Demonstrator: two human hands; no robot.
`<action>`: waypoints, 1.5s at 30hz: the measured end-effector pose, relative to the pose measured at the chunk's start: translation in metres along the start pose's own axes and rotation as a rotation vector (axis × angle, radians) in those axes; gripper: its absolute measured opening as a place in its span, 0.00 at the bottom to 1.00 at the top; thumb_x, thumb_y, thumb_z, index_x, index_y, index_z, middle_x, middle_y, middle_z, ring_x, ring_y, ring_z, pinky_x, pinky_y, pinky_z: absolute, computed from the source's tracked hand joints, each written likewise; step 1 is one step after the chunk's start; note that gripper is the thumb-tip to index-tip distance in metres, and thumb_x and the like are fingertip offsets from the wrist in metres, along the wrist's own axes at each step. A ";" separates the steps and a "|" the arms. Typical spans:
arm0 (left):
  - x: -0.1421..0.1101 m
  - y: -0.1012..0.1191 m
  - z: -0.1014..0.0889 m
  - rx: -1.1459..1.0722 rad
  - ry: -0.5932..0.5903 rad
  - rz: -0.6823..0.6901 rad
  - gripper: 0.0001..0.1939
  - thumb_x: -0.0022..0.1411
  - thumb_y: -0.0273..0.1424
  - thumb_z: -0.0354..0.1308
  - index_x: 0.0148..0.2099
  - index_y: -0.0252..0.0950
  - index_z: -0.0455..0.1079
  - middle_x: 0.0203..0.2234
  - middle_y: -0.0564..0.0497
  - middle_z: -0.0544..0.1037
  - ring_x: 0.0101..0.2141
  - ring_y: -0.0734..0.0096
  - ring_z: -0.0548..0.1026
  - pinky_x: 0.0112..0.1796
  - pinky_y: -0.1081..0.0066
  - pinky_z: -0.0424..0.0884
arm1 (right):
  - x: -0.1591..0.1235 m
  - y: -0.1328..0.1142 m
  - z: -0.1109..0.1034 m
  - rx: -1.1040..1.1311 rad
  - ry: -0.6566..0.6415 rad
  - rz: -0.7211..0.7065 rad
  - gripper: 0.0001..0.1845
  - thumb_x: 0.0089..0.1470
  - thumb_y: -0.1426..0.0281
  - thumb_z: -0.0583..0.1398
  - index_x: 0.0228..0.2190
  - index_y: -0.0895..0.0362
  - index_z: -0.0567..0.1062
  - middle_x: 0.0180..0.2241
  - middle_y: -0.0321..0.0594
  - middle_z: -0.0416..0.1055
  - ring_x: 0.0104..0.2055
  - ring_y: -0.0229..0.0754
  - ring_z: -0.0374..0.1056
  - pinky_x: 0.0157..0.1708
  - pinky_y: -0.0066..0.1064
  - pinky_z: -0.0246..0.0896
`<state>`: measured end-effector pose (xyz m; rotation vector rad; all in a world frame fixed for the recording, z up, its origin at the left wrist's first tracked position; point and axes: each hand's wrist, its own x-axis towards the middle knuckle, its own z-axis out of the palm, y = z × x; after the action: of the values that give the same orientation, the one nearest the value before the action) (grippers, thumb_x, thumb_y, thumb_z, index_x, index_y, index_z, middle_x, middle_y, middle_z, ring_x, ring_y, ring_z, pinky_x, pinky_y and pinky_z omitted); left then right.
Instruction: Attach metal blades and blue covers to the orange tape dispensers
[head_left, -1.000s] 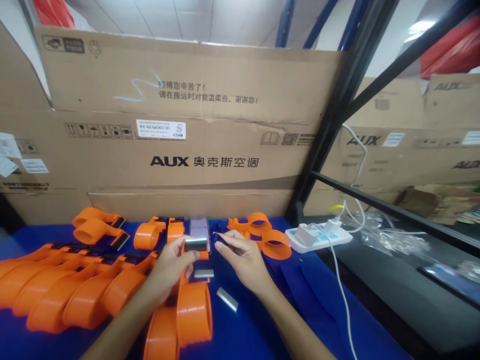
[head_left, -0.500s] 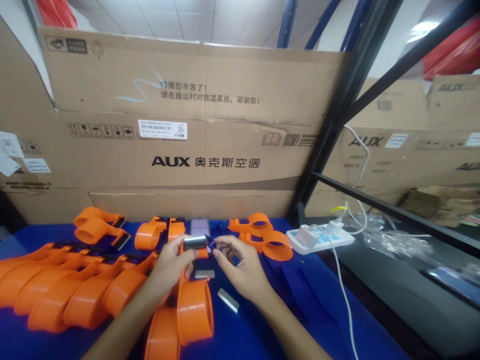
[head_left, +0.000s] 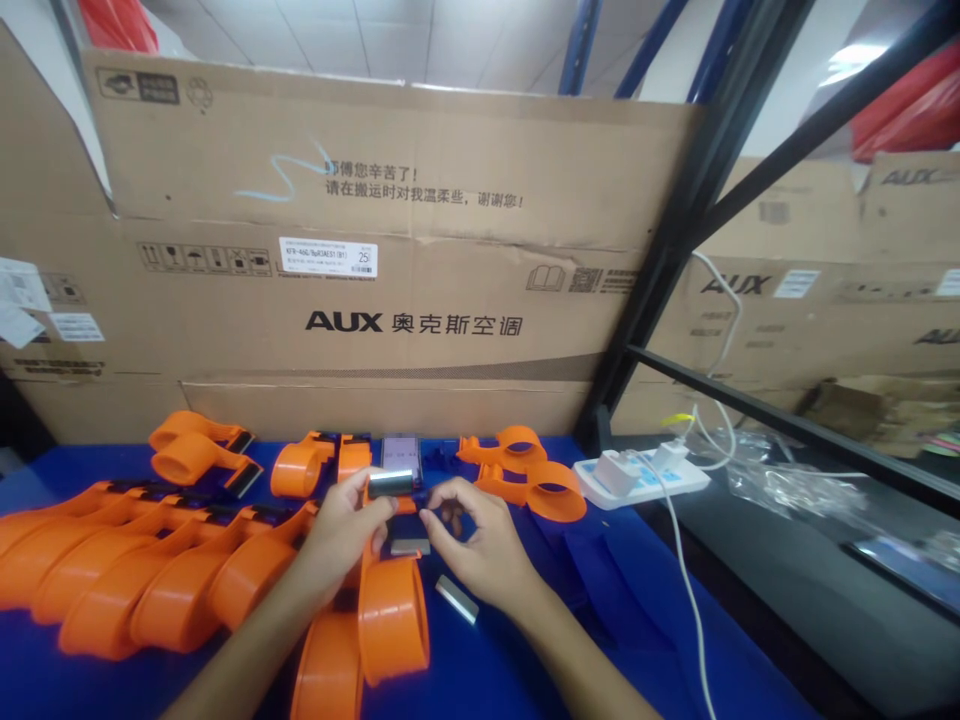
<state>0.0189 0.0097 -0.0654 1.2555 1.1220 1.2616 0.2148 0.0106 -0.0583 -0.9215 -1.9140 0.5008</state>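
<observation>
My left hand [head_left: 349, 525] is closed around the head of an orange tape dispenser, with a shiny metal piece [head_left: 390, 484] on top, between thumb and fingers. Its orange ring [head_left: 394, 620] appears to hang below that hand, beside another orange ring [head_left: 328, 665]. To its right, my right hand [head_left: 476, 535] is curled, with thumb and forefinger at a small dark blue piece [head_left: 421, 497], partly hidden by the fingertips. Two loose metal strips lie on the blue table: one strip [head_left: 410, 547] between the hands, the other strip [head_left: 457, 599] nearer me.
Several orange tape dispensers [head_left: 180, 600] stand in a row at left; more dispensers [head_left: 555, 490] lie at back right. A phone [head_left: 401, 455] rests behind my hands. A white power strip [head_left: 645, 475] with cables sits right. A cardboard sheet [head_left: 412, 280] walls the back.
My right fingertips have shifted slightly down, and less of the dark blue piece shows between them. My left hand keeps its hold on the tape dispenser.
</observation>
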 end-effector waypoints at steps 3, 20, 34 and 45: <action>0.000 0.001 0.000 0.011 0.000 0.013 0.05 0.59 0.29 0.59 0.39 0.37 0.70 0.19 0.60 0.69 0.16 0.79 0.63 0.21 0.76 0.60 | 0.000 0.000 0.001 -0.007 -0.026 -0.011 0.03 0.60 0.71 0.61 0.32 0.54 0.73 0.28 0.35 0.69 0.28 0.39 0.64 0.29 0.30 0.59; -0.002 0.002 0.001 0.019 -0.034 0.024 0.06 0.57 0.26 0.57 0.38 0.38 0.70 0.18 0.60 0.67 0.16 0.79 0.64 0.22 0.77 0.61 | 0.002 -0.003 -0.004 -0.008 -0.054 -0.090 0.04 0.61 0.73 0.61 0.32 0.54 0.72 0.33 0.38 0.71 0.33 0.41 0.66 0.33 0.32 0.59; -0.006 0.009 0.003 0.004 -0.155 0.020 0.08 0.57 0.27 0.58 0.40 0.37 0.72 0.19 0.60 0.70 0.15 0.79 0.63 0.21 0.76 0.59 | 0.004 -0.009 -0.018 0.015 -0.204 -0.162 0.06 0.58 0.76 0.57 0.32 0.52 0.68 0.34 0.39 0.69 0.36 0.45 0.65 0.35 0.34 0.60; -0.007 0.008 0.005 0.014 -0.235 0.034 0.09 0.59 0.27 0.57 0.43 0.38 0.71 0.22 0.59 0.71 0.18 0.76 0.69 0.27 0.73 0.67 | 0.005 -0.004 -0.014 0.174 -0.056 -0.063 0.04 0.61 0.73 0.55 0.33 0.53 0.68 0.32 0.37 0.66 0.33 0.42 0.63 0.34 0.32 0.60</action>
<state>0.0238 0.0022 -0.0578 1.3983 0.9445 1.0998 0.2236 0.0111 -0.0464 -0.7395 -1.9098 0.6507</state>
